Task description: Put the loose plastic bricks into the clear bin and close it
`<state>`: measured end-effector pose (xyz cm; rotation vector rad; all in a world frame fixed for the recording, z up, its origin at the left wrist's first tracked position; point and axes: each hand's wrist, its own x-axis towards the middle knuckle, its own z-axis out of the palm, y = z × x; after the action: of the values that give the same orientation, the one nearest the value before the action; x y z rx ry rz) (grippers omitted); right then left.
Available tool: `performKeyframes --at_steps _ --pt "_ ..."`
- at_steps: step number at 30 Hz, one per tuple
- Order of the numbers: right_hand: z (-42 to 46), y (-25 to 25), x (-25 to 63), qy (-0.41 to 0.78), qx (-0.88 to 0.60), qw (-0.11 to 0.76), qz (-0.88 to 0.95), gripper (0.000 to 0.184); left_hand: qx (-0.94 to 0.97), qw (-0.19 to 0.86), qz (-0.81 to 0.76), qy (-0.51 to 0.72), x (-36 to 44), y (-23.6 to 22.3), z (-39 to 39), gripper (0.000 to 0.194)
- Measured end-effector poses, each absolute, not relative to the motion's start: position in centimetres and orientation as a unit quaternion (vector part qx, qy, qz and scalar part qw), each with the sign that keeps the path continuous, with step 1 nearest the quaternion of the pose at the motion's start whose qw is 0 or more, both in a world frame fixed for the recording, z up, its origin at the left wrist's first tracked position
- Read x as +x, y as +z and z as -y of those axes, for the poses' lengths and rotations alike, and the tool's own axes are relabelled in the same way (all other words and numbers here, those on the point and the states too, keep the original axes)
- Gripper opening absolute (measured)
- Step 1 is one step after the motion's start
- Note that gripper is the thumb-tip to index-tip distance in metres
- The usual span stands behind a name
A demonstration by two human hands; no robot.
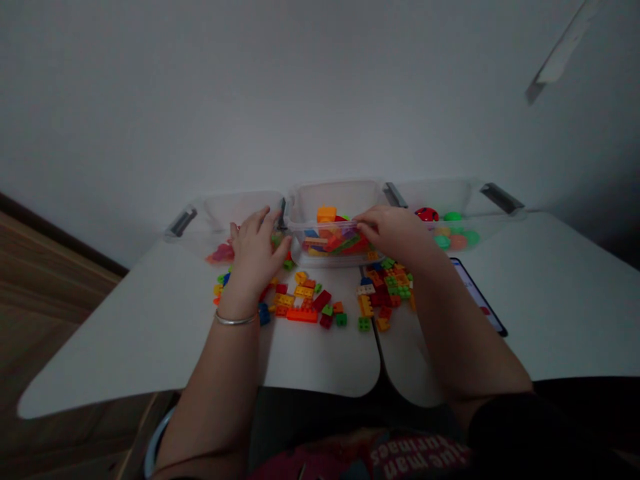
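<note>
A clear plastic bin (337, 260) in the middle holds toy building bricks in mixed colours, with an orange brick (327, 214) on top. My right hand (393, 230) is at this bin's front right rim, its fingertips pressed together; what they grip, if anything, I cannot make out. My left hand (257, 247) hovers palm down with fingers spread beside the bin's left side, holding nothing. Below and around it lie loose bricks (303, 300) in orange, red, yellow, green and blue. A second pile of bricks (390, 287) is near my right wrist.
A left clear bin (213, 207) holds pinkish-red items, partly behind my left hand. A right bin (493, 223) contains a red spotted toy (427, 214) and green and orange round pieces. A phone (479, 297) lies on the white table (565, 313). A gap splits the table front.
</note>
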<state>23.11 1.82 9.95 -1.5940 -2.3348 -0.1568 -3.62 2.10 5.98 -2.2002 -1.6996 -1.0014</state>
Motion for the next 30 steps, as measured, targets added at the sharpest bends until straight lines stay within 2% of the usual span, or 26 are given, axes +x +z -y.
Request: performKeyframes --at_steps 4,7,9,13,16,21,30 --pt "-1.8 10.0 23.1 -0.056 -0.556 0.154 0.815 0.037 -0.787 0.096 0.514 -0.328 -1.9 6.3 0.7 0.034" --pt "-1.8 10.0 23.1 -0.057 -0.556 0.155 0.815 0.036 -0.756 0.146 0.518 -0.373 -0.7 5.5 2.2 0.02" --pt "-1.8 10.0 23.0 -0.057 -0.557 0.155 0.814 0.036 -0.785 0.141 0.495 -0.345 -0.4 4.8 2.5 0.02" --pt "-1.8 10.0 23.0 -0.057 -0.562 0.152 0.811 0.038 -0.88 0.061 0.413 -0.227 -0.6 3.8 2.3 0.021" --pt "-1.8 10.0 23.0 -0.057 -0.562 0.15 0.811 0.038 -0.895 0.026 0.411 -0.172 -0.9 3.4 2.0 0.02" --pt "-1.7 10.1 22.8 -0.048 -0.574 0.14 0.805 0.038 -0.891 -0.018 0.434 -0.13 -0.9 2.7 1.8 0.023" --pt "-1.8 10.1 22.8 -0.048 -0.573 0.145 0.805 0.038 -0.888 -0.029 0.442 -0.123 -1.2 1.2 1.3 0.021"
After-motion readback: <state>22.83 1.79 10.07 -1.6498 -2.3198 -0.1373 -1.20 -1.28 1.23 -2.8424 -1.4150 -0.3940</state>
